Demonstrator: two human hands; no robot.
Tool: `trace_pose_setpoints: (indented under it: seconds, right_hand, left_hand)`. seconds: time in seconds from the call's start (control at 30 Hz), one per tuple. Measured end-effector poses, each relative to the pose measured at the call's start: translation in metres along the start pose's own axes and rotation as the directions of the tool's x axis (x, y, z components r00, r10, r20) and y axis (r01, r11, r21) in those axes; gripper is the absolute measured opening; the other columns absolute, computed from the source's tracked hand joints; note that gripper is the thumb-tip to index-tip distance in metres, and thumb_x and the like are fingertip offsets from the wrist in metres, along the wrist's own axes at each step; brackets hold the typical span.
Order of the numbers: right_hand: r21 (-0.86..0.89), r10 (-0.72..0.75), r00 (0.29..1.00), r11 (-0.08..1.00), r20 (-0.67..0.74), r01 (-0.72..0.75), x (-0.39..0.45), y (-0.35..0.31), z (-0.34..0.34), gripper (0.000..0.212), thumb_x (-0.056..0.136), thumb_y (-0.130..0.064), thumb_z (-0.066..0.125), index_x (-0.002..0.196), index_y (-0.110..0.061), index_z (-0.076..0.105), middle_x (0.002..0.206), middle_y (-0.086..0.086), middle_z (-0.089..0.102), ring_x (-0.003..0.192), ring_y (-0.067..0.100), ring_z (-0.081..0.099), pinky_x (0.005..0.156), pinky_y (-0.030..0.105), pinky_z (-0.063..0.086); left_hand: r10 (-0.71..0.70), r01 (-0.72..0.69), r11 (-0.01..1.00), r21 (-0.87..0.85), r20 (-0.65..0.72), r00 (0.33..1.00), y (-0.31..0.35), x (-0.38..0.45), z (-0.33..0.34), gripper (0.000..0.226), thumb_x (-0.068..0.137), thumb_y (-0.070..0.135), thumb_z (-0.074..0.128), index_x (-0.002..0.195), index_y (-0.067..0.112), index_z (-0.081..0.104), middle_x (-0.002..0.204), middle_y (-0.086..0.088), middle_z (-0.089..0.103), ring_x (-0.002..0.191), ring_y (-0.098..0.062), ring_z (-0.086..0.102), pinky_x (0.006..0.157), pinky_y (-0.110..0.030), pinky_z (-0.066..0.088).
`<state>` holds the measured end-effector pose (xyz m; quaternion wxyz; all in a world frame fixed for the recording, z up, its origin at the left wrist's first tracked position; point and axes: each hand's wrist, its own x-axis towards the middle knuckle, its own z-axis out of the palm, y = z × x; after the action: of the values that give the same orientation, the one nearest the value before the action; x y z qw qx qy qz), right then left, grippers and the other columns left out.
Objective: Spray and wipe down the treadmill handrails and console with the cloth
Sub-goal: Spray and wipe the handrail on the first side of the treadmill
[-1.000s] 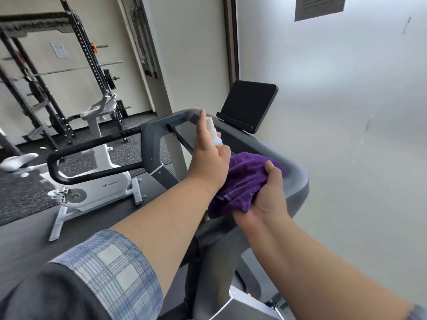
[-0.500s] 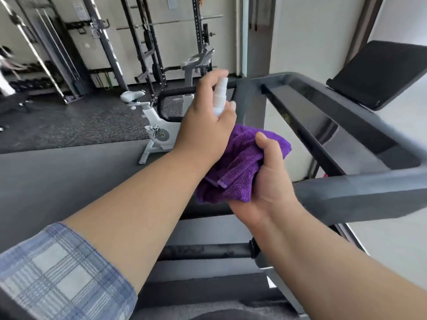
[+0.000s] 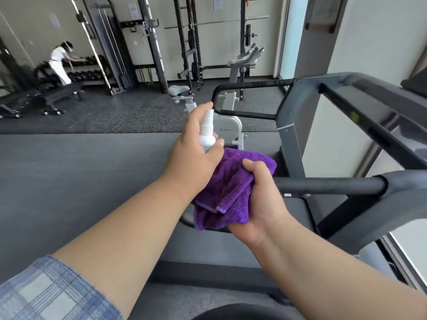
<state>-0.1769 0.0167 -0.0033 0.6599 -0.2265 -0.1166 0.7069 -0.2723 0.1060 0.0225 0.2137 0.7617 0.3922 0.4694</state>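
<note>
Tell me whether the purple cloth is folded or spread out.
Folded and bunched. The purple cloth shows layered hemmed edges and is gripped in the right hand, beside the left hand holding the spray bottle.

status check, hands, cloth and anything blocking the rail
Left hand gripping white spray bottle, finger on nozzle. Right hand clutching purple cloth by the black handrail. Nothing blocking the rail.

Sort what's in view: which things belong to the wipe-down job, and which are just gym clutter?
For the job:
- spray bottle, held in the left hand
- purple cloth, gripped by the right hand
- treadmill handrail

Not part of it:
- white exercise bike
- rack
- bench
- person at the back
</note>
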Motion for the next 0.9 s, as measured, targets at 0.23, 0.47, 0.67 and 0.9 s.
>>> trace_pose_setpoints:
  seconds: [0.23, 0.47, 0.67, 0.9]
  right_hand:
    - [0.044, 0.073, 0.994, 0.997, -0.086, -0.069, 0.002, 0.106, 0.033, 0.047, 0.095, -0.030, 0.044, 0.128, -0.002, 0.061, 0.115, 0.020, 0.069, 0.098, 0.033, 0.068, 0.084, 0.043, 0.056]
    - [0.075, 0.041, 0.986, 0.997, -0.159, -0.030, -0.003, 0.149, 0.029, 0.053, 0.094, -0.030, 0.045, 0.138, 0.000, 0.053, 0.127, 0.024, 0.065, 0.120, 0.038, 0.062, 0.093, 0.048, 0.052]
    - [-0.092, -0.167, 0.923, 0.985, -0.347, 0.143, -0.031, 0.139, 0.019, 0.050, 0.089, -0.029, 0.052, 0.127, 0.002, 0.058, 0.122, 0.028, 0.065, 0.113, 0.042, 0.064, 0.099, 0.057, 0.050]
    - [-0.288, -0.418, 0.803, 0.903, -0.424, 0.318, -0.065, 0.079, -0.015, 0.015, 0.089, -0.017, 0.044, 0.094, -0.010, 0.055, 0.077, 0.014, 0.061, 0.068, 0.030, 0.062, 0.060, 0.044, 0.052]
  left_hand:
    - [-0.024, 0.019, 0.994, 0.108, 0.046, 0.999, -0.052, -0.047, -0.084, 0.064, 0.088, 0.015, 0.063, 0.134, 0.048, 0.034, 0.116, 0.009, 0.062, 0.085, 0.009, 0.054, 0.072, 0.001, 0.036]
    - [-0.073, 0.066, 0.989, 0.131, 0.050, 0.996, -0.074, -0.083, -0.119, 0.061, 0.090, 0.016, 0.060, 0.136, 0.046, 0.034, 0.109, 0.008, 0.061, 0.084, 0.014, 0.053, 0.074, -0.014, 0.036]
    - [-0.119, 0.109, 0.991, 0.083, 0.131, 0.984, -0.058, -0.110, -0.097, 0.062, 0.087, 0.017, 0.062, 0.131, 0.050, 0.035, 0.100, 0.016, 0.062, 0.082, 0.006, 0.056, 0.074, -0.024, 0.040]
    - [-0.063, 0.057, 0.998, 0.031, 0.260, 0.964, -0.012, -0.124, -0.025, 0.065, 0.085, 0.016, 0.066, 0.133, 0.050, 0.036, 0.105, 0.014, 0.064, 0.091, -0.004, 0.060, 0.080, -0.019, 0.045]
